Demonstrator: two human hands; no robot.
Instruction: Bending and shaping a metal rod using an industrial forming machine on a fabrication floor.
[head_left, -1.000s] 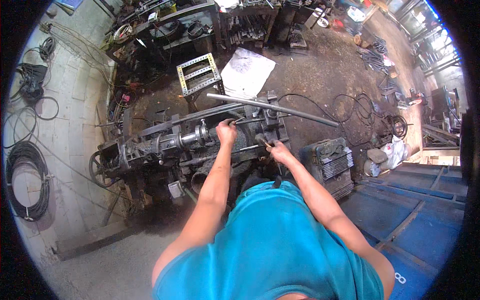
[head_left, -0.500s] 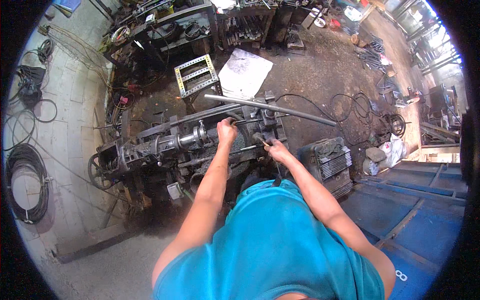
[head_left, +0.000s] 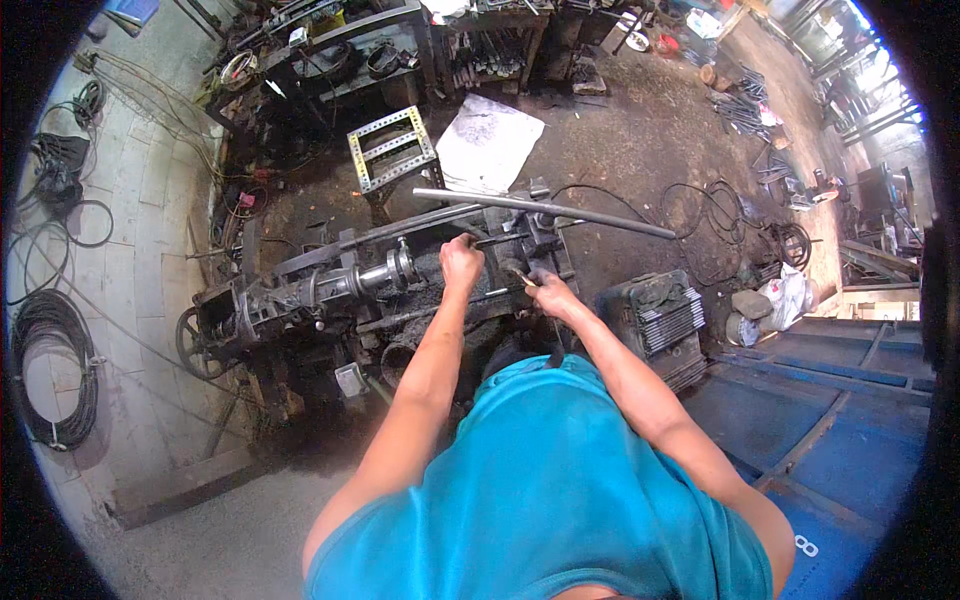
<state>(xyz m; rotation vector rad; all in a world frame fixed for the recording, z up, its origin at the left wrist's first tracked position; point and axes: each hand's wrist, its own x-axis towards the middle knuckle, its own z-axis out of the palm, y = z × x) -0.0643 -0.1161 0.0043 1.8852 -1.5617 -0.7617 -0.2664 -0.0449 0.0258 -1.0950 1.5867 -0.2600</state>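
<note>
Unmoved, both hands (head_left: pixel 505 275) grip the lathe (head_left: pixel 330 290) beneath a pipe (head_left: pixel 560 210).

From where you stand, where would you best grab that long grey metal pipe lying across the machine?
Probably the long grey pipe at its free right end, from above: that stretch juts clear past the dark machine, while its left part lies across the machine close to the left hand.

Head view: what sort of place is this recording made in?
Most likely a metalworking or machine repair workshop. A dark, greasy lathe-like machine sits under both hands, a long steel bar lies across it, coiled cables lie on the concrete floor, and cluttered tool benches line the back.
</note>
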